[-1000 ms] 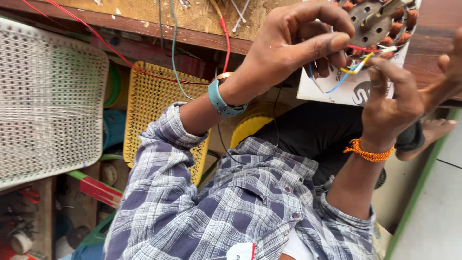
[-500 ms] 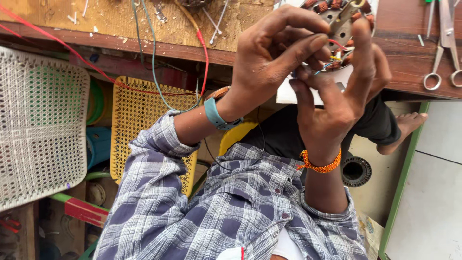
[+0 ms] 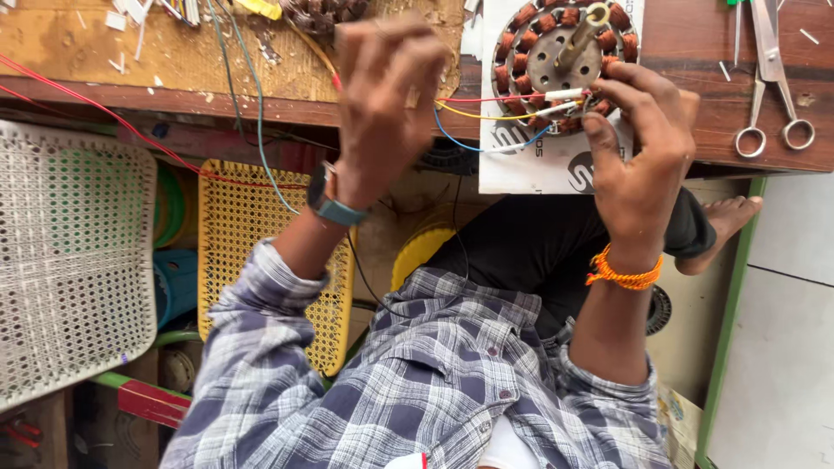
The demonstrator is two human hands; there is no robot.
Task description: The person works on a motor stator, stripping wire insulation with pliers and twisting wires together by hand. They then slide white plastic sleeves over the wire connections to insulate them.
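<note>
Right grip (image 3: 638,148) pinching wires (image 3: 521,108) at stator (image 3: 556,61), upper right. Left grip (image 3: 387,104) blurred, upper centre, farther; I can't tell its state.

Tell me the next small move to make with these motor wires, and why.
Probably draw the coloured leads gently taut with the left hand, which is blurred near their free ends. The right hand pinches the stator rim where the white-sleeved joints sit, and the blue lead sags loosely between the hands.
</note>
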